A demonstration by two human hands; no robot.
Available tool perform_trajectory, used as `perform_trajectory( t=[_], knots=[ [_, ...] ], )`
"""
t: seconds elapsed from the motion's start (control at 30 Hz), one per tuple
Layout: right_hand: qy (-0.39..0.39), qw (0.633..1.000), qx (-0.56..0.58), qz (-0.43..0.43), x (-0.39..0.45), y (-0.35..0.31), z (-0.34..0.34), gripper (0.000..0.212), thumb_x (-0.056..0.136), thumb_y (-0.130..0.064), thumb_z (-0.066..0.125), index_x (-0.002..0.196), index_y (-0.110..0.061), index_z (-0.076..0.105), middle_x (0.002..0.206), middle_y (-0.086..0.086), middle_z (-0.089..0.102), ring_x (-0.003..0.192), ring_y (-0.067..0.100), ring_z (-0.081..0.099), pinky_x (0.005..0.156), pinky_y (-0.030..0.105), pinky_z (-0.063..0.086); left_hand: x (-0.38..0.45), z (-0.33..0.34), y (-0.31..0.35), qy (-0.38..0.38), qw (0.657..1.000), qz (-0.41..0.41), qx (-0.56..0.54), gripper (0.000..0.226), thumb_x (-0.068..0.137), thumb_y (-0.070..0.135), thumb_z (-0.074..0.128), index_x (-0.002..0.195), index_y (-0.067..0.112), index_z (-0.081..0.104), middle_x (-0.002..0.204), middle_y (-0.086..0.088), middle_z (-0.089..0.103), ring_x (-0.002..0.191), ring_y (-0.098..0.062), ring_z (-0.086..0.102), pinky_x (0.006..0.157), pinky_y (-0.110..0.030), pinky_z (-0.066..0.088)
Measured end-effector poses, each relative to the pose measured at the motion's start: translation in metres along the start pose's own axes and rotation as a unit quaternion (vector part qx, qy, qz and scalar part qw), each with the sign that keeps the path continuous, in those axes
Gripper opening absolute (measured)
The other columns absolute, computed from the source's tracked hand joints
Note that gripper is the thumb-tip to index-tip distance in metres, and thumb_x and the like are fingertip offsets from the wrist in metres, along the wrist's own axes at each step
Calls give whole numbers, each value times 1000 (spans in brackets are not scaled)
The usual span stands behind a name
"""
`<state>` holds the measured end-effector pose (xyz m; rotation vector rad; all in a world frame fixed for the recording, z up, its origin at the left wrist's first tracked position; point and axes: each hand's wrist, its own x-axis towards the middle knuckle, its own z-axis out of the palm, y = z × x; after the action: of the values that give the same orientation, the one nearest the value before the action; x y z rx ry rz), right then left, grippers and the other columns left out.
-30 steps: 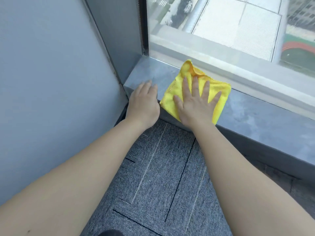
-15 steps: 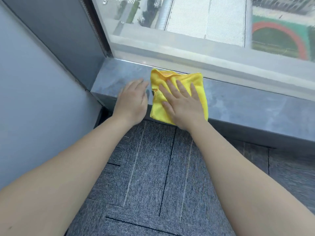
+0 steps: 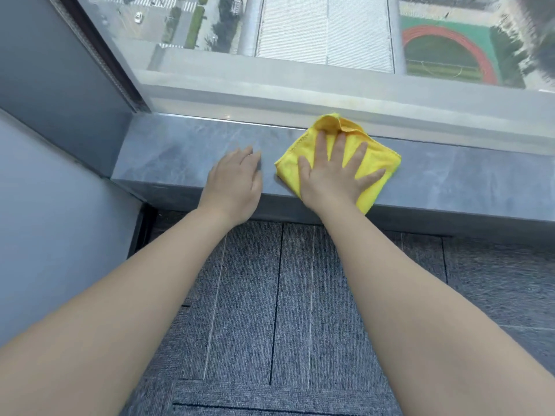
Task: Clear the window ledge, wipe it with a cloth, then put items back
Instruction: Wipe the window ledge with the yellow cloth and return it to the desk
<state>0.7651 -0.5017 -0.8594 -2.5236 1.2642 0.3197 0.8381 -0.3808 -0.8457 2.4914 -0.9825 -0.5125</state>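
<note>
A yellow cloth (image 3: 383, 156) lies on the grey stone window ledge (image 3: 468, 175), with one corner hanging over the front edge. My right hand (image 3: 330, 178) presses flat on the cloth with its fingers spread. My left hand (image 3: 234, 181) rests palm down on the bare ledge just left of the cloth and holds nothing. I see no other items on the visible part of the ledge.
The window glass (image 3: 300, 40) rises directly behind the ledge. A grey wall (image 3: 45, 205) closes off the ledge's left end. Grey carpet tiles (image 3: 270, 295) cover the floor below my arms.
My right hand has slid the cloth to the right along the ledge, away from the left corner. My left hand has followed a little to the right.
</note>
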Motion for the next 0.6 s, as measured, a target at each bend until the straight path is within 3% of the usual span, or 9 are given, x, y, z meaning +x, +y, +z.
perform_trajectory(
  t=[0.1,0.2,0.3,0.37,0.5,0.6],
  knots=[
    [-7,1000,-5,-13,1,-7,1,56,95,-48,13,145,-32,-5,158,0,-9,143,34,-18,103,73,-8,0,1,-1,17,999,-9,-43,42,90,17,32,126,-1,44,140,-20,43,130,-32,37,109,-38,24],
    [-3,992,-40,-119,-4,-1,1,53,96,-45,14,145,-34,-2,159,-4,-6,145,29,-14,107,68,-8,1,5,3,22,998,-11,-49,47,87,21,32,127,-1,43,141,-21,41,132,-32,36,111,-39,23],
    [-8,969,-75,-234,-9,25,-3,50,97,-43,16,145,-37,2,159,-8,-2,146,19,-9,115,54,-7,1,11,15,13,999,-6,-47,43,91,16,33,130,1,40,144,-21,38,135,-32,32,113,-39,21],
    [-10,960,-85,-266,-12,50,-7,49,97,-41,17,145,-36,5,159,-9,1,146,15,-5,117,44,-6,1,18,27,7,999,7,-44,43,91,18,32,131,2,40,144,-20,39,134,-32,33,113,-41,22],
    [-1,978,-81,-192,-13,105,-16,51,97,-41,18,145,-34,3,159,-8,1,146,13,-4,118,39,-6,3,31,55,-10,999,34,-28,56,81,29,24,128,5,43,141,-16,43,130,-33,37,111,-45,26],
    [14,993,-63,-99,-5,129,-23,55,96,-44,20,146,-29,2,159,-4,-1,146,18,-5,118,45,-3,7,40,67,-28,998,48,-11,49,88,26,27,132,6,39,146,-15,36,136,-30,30,113,-41,20]
  ],
)
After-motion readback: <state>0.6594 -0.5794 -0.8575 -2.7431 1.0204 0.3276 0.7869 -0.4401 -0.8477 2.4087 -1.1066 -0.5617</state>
